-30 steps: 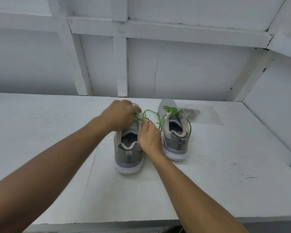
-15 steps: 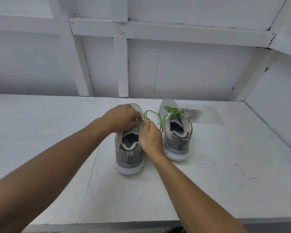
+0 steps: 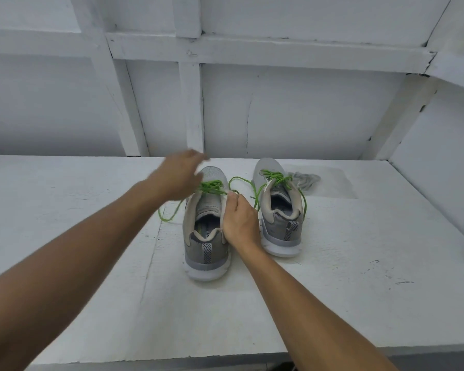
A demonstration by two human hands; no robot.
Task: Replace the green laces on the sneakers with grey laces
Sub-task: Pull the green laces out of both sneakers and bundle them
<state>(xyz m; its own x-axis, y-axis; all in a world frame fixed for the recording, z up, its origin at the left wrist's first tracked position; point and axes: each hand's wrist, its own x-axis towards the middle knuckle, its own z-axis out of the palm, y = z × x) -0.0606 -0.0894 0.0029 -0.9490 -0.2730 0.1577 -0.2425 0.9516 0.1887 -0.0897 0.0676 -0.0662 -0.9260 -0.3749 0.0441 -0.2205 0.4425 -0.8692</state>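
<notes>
Two grey sneakers stand heel toward me on the white table (image 3: 359,263). The left sneaker (image 3: 206,253) has a loosened green lace (image 3: 212,186); one strand trails onto the table at its left (image 3: 164,216). My right hand (image 3: 240,220) grips this sneaker's right collar edge, fingertips up by the top eyelets. My left hand (image 3: 180,175) hovers blurred over the toe with fingers stretched out, and I see nothing held in it. The right sneaker (image 3: 279,226) keeps its green lace (image 3: 275,175), ends hanging loose. Grey laces (image 3: 304,180) lie bunched behind it.
White walls with wooden framing (image 3: 189,103) close the table off at the back and right. A darker patch (image 3: 332,183) marks the table beside the grey laces. The front edge of the table (image 3: 198,360) is just below my forearms.
My left hand has lifted off the left sneaker's laces and swung up and away over the toe. A green strand now lies loose on the table to the left. My right hand stays on the collar.
</notes>
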